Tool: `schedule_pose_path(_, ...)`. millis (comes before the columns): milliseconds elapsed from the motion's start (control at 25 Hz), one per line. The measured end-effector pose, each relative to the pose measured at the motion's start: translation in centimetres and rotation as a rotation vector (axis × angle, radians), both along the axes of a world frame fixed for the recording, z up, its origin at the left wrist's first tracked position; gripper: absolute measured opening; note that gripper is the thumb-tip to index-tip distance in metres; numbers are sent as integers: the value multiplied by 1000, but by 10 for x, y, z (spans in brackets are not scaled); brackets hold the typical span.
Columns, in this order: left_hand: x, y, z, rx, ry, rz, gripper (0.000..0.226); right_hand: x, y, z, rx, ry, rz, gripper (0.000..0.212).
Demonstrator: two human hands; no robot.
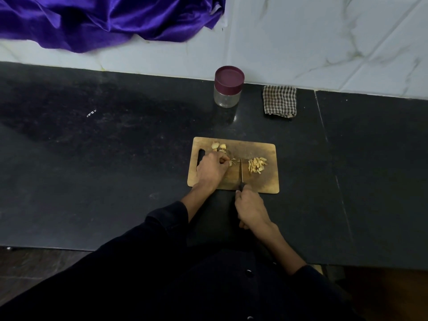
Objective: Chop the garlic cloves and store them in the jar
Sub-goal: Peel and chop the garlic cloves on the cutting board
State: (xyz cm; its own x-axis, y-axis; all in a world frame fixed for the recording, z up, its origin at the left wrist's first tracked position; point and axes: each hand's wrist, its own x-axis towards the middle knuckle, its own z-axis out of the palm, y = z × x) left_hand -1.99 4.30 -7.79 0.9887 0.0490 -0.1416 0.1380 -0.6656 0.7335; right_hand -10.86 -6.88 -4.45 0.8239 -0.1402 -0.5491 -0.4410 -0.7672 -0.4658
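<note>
The right hand [251,208] is wrapped tight around the dark handle of the knife [241,173], and the thin blade points away from the grip, out over the wooden cutting board [266,181]. Just to the left of the blade, the left hand [212,170] pinches a bit of garlic clove [230,162] with curled fingers to keep it from sliding. On the other side of the blade sits a small pile of chopped garlic [257,165], and two whole cloves [218,146] wait just past the left hand. Far beyond the knife tip stands the jar [228,90], with its purple lid on and no garlic showing in it, so the storing part is not done. The fingertips are very close to the blade, so I think a slip could nick them, or the tiny piece could roll away. It is hard to see if the blade touches the garlic, and the left hand hides most of that piece. A checked cloth [279,101] lies beside the jar.
</note>
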Motion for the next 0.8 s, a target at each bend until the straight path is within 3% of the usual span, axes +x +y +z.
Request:
schedule_pose_path(440, 1, 0, 1, 6, 14, 6, 10, 14, 3, 5, -81, 6, 147, 25)
schedule_pose_path(800, 0, 0, 1, 16, 9, 1, 9, 4, -6, 6, -67, -4, -43, 19)
